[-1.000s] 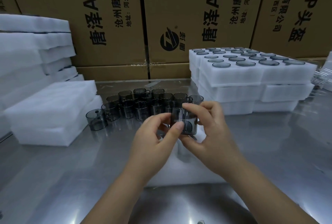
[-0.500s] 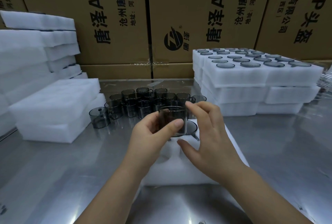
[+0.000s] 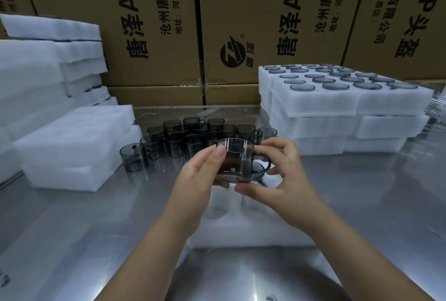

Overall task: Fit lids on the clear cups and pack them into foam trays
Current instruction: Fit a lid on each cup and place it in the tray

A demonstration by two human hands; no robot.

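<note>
Since the previous frame the cup point(image 3: 235, 160) has turned, so its handle now points to the right of the frame. My right hand point(image 3: 289, 175) has moved from the rim to a pinch, with the thumb under the base and the fingers curled at the top beside the handle. My left hand point(image 3: 200, 175) grips the cup's left wall, thumb on the near rim. The cup is upright at frame centre, above the foam tray point(image 3: 253, 228) on the steel table point(image 3: 72, 228). I cannot tell whether a lid is seated. A cluster of loose cups point(image 3: 193, 136) stands behind. The filled trays point(image 3: 337, 105) are stacked at right and the blank foam point(image 3: 60, 144) at left.
</note>
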